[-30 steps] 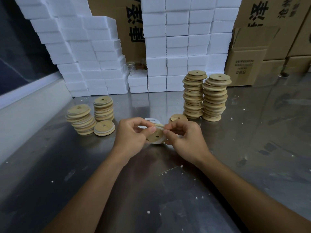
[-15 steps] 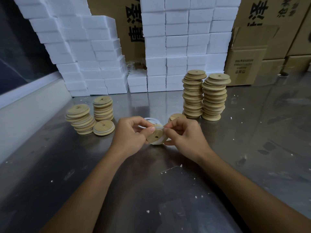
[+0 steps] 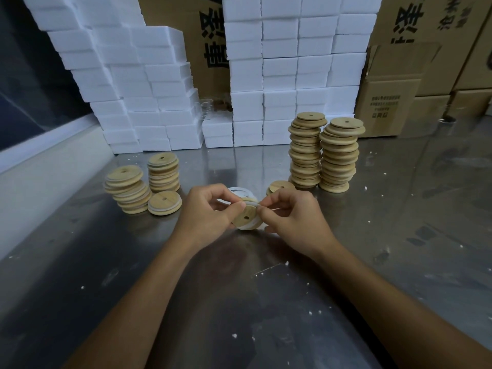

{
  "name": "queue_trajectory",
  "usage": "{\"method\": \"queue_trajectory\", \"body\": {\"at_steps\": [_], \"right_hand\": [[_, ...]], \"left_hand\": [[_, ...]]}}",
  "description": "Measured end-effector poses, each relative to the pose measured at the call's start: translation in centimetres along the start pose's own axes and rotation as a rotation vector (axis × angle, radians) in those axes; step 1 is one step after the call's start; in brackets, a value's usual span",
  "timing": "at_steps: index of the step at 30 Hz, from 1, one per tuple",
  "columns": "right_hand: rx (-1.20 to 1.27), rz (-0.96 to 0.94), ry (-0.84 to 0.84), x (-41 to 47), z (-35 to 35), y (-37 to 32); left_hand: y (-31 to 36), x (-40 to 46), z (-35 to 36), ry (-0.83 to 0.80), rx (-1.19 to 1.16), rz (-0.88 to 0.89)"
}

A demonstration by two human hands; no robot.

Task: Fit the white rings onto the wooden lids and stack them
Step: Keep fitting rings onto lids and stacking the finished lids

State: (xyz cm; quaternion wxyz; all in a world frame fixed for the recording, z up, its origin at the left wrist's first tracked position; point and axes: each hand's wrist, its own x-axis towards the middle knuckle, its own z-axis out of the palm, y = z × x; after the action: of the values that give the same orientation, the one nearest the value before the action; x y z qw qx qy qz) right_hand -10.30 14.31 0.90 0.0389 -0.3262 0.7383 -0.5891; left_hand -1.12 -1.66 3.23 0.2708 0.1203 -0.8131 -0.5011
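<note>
Both hands' (image 3: 205, 211) (image 3: 292, 217) fingers clamped on one ringed lid (image 3: 246, 214); four lid stacks (image 3: 304, 150) behind.

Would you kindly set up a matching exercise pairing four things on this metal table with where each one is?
Things
1. wooden lid with a white ring
2. two tall lid stacks
3. single ringed lid
4. loose white rings

Places
A. lying flat on the table beside the short stacks at left
B. standing at right, in front of the white foam blocks
C. pinched between the left hand and right hand
D. on the table just behind the hands

Pairs: 1-C, 2-B, 3-A, 4-D
</note>
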Motion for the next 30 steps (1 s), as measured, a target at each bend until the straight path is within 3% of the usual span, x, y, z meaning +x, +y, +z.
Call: {"method": "queue_trajectory", "body": {"at_steps": [6,10,16,23,30], "right_hand": [[-0.059,-0.007,0.059,0.1,-0.1,0.0],[-0.153,-0.097,0.077,-0.3,0.2,-0.2],[-0.263,-0.198,0.098,-0.8,0.3,-0.9],[-0.264,-0.189,0.096,-0.5,0.2,-0.9],[-0.298,-0.212,0.069,-0.1,-0.1,-0.8]], "left_hand": [[-0.4,0.1,0.2,0.011,0.029,0.004],[-0.1,0.0,0.1,0.098,0.419,0.252],[0.7,-0.8,0.9,0.036,0.419,0.378],[0.3,-0.4,0.7,0.056,0.361,0.243],[0.3,-0.4,0.7,0.041,0.322,0.223]]}}
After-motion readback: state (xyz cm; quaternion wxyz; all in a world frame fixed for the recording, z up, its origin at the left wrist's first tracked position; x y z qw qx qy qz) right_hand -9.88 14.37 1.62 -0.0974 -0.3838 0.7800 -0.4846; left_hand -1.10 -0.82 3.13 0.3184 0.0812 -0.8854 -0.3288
